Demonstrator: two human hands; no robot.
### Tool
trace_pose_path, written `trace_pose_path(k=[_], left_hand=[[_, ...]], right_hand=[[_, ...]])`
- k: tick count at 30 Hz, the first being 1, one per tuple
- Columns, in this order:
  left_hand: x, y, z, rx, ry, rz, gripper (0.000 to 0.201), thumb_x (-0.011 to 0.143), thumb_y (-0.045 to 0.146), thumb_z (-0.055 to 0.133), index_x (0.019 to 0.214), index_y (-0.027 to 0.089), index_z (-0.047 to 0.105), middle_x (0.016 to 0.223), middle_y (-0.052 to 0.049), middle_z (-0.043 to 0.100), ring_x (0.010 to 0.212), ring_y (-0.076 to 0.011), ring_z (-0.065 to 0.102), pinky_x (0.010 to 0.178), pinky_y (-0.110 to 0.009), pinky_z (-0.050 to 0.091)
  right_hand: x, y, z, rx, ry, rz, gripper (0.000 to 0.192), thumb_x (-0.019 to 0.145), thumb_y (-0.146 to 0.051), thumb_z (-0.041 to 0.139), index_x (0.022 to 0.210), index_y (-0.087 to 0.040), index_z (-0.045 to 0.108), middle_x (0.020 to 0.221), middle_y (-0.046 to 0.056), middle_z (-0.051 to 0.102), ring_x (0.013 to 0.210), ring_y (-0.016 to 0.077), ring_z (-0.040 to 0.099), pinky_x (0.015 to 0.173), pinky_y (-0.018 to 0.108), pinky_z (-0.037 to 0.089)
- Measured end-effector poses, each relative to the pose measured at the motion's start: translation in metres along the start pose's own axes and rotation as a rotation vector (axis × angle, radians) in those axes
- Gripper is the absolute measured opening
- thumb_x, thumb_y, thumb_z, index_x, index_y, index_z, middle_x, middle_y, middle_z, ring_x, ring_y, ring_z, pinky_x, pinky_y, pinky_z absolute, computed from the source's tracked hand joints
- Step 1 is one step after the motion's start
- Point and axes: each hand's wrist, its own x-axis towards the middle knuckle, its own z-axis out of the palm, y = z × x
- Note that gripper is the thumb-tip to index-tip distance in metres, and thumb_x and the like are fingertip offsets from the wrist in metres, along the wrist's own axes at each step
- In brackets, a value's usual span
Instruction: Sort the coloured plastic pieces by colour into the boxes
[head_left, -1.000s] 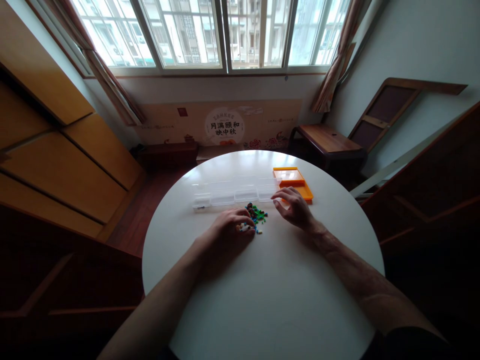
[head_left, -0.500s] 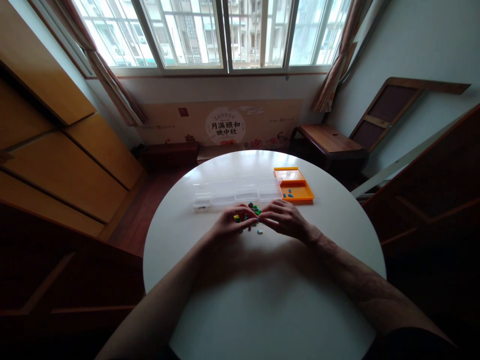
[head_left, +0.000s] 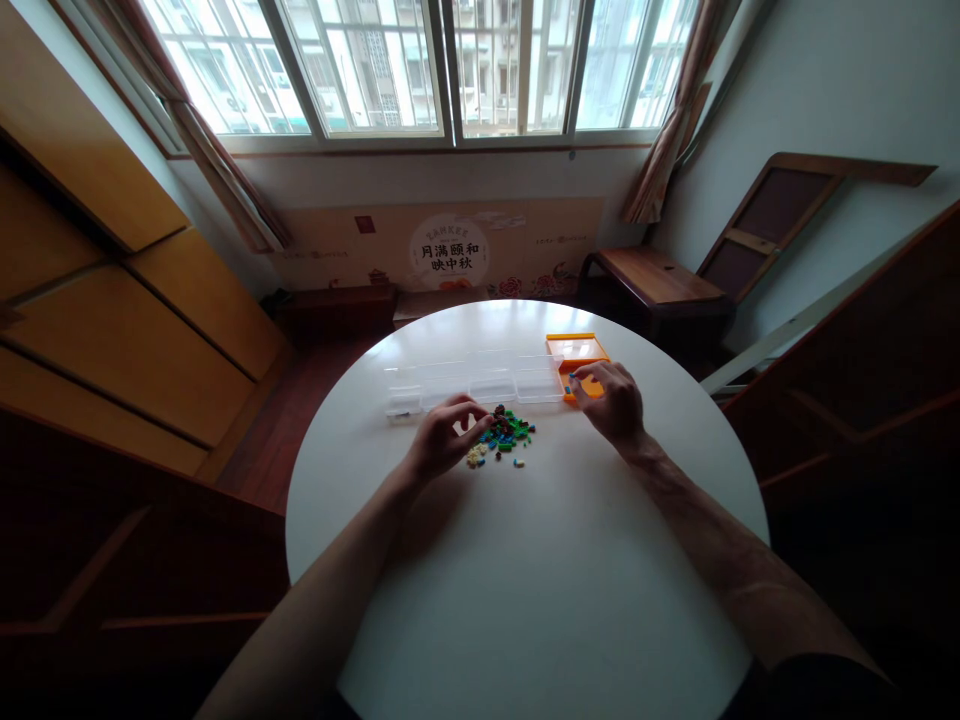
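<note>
A pile of small toy building bricks (head_left: pixel 508 430), mostly green, blue and dark brown, lies mid-table, with cream bricks (head_left: pixel 477 455) at its near left. My left hand (head_left: pixel 444 432) is at the pile's left edge, thumb and forefinger curved with a gap between them; I see nothing held. Over the orange tray (head_left: pixel 576 394), my right hand (head_left: pixel 613 400) pinches a small blue brick (head_left: pixel 572 376) between thumb and fingertip. Another blue brick (head_left: pixel 568 390) lies in the tray below. The hand hides the tray's right part.
A clear plastic compartment box (head_left: pixel 493 392) stands behind the pile, its right end against the orange tray. All of this rests on a round white table (head_left: pixel 540 600). A wooden stool (head_left: pixel 660 275) stands beyond the table at the right, below the window.
My right hand has moved from the pile up and right to the orange tray, carrying a blue brick. My left hand has drawn slightly left, uncovering more of the pile.
</note>
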Motion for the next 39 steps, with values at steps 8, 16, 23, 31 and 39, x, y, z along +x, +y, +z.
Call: trace_pose_path(k=[8,16,23,31,39], left_hand=[[0.000,-0.007,-0.009,0.073,-0.107,0.073,0.011,0.098,0.029,0.075,0.099,0.020,0.082,0.096,-0.006,0.075,0.077,-0.0147,0.063,0.072,-0.028,0.053],[-0.005,-0.008,-0.013,0.255,-0.247,0.100,0.007,0.090,0.031,0.083,0.091,0.024,0.083,0.095,-0.004,0.075,0.081,-0.0171,0.067,0.073,-0.028,0.049],[-0.005,-0.010,-0.006,0.293,-0.231,0.121,0.008,0.094,0.033,0.081,0.091,0.026,0.083,0.093,-0.003,0.075,0.080,-0.0168,0.068,0.072,-0.027,0.049],[-0.005,-0.021,0.000,0.275,-0.218,0.159,0.017,0.105,0.035,0.070,0.098,0.024,0.081,0.098,-0.005,0.076,0.081,-0.0159,0.069,0.074,-0.026,0.051],[-0.001,-0.008,0.006,0.098,-0.126,0.062,0.022,0.110,0.039,0.064,0.104,0.020,0.074,0.100,-0.005,0.078,0.080,-0.0155,0.070,0.077,-0.027,0.055]], right_hand=[[-0.002,0.014,0.008,-0.019,-0.078,0.045,0.011,0.099,-0.031,0.067,0.098,-0.023,0.075,0.100,0.009,0.078,0.092,0.0315,0.066,0.090,0.050,0.054],[-0.005,-0.008,0.010,0.062,-0.169,-0.106,0.009,0.100,-0.027,0.067,0.100,-0.025,0.076,0.101,0.008,0.076,0.095,0.0298,0.067,0.091,0.047,0.055],[-0.004,-0.020,0.007,0.119,-0.229,-0.163,0.007,0.100,-0.024,0.068,0.099,-0.024,0.075,0.104,0.007,0.076,0.102,0.0298,0.068,0.099,0.048,0.054],[-0.004,-0.026,0.005,0.223,-0.236,-0.253,0.011,0.102,-0.021,0.066,0.099,-0.025,0.076,0.108,0.007,0.078,0.106,0.0290,0.069,0.102,0.050,0.055],[-0.005,-0.043,-0.002,0.373,-0.356,-0.434,0.008,0.105,-0.026,0.070,0.107,-0.027,0.078,0.108,0.007,0.080,0.101,0.0257,0.071,0.092,0.044,0.060]])
